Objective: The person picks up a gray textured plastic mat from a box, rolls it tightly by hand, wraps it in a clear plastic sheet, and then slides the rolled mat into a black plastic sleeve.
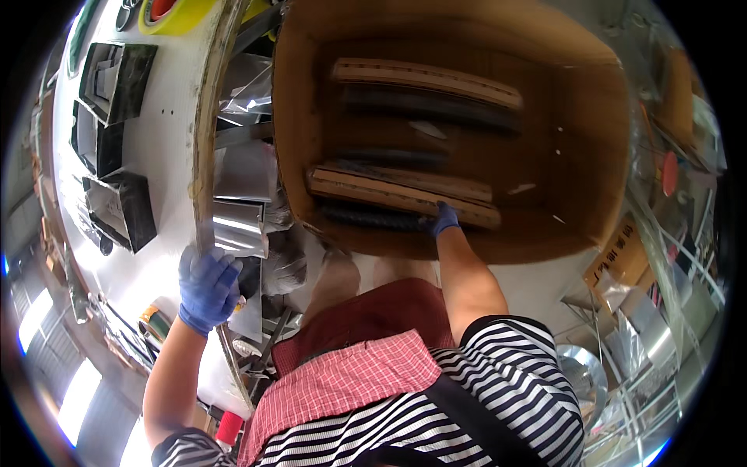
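Note:
My right hand [443, 219], in a blue glove, reaches down into a large cardboard box [537, 251]. Its fingers are closed at the near side of a long tan strip [389, 191] with a row of small marks along it. Black strips [369, 219] lie beside that one, partly hidden. Farther back in the box are another tan strip [428, 80] and a dark one [428, 107], both blurred. My left hand [208, 289], also gloved in blue, has its fingers curled over the edge of the white table [167, 194] on the left.
Several black open-topped boxes [120, 210] stand on the table. A yellow tape roll [175, 17] lies at its far end, a green-and-tan roll [153, 321] nearer. Plastic-wrapped items [241, 171] sit under the table edge. Right of the box are cardboard [626, 253] and metal racks.

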Demonstrator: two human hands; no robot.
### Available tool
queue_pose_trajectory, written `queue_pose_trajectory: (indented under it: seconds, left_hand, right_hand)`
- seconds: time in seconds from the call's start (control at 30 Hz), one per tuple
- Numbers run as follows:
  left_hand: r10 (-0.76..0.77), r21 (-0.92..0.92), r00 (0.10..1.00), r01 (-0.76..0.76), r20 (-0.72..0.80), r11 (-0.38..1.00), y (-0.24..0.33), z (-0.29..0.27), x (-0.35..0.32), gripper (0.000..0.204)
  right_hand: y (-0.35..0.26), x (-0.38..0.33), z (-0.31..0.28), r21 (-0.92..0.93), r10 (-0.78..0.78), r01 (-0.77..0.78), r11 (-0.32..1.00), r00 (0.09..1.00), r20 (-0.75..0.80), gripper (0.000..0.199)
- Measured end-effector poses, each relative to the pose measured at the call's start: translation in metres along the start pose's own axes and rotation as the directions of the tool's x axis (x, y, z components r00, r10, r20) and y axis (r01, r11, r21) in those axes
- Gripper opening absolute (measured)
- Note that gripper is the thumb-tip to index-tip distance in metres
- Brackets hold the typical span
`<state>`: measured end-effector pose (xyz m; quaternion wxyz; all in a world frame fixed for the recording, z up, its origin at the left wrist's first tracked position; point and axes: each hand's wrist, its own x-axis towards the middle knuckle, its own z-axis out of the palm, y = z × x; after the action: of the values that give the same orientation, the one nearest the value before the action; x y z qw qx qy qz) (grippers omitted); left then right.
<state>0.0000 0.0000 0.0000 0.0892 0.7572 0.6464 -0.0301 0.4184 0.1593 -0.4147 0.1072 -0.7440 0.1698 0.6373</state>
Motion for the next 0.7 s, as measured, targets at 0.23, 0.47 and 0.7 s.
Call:
queue_pose_trajectory:
  seconds: [0.23, 0.47, 0.7]
  left_hand:
    - [-0.039, 0.022, 0.997, 0.038, 0.066, 0.999, -0.003, 0.014, 0.001, 0.023]
    - [-0.048, 0.073, 0.993, 0.040, 0.111, 0.997, -0.005, 0.015, -0.004, 0.021]
    - [-0.040, 0.035, 0.989, 0.035, 0.145, 0.999, -0.007, 0.009, -0.003, 0.022]
  right_hand:
    - [-0.019, 0.017, 0.016, 0.189, -0.521, 0.490, 0.851, 0.833, 0.184, 0.038]
    - [-0.011, -0.005, 0.047, -0.696, 0.013, 0.325, -0.640, 0.911, 0.413, 0.039]
    - [0.051, 0.058, 0.036, -0.520, -0.045, 0.437, -0.734, 0.733, 0.679, 0.043]
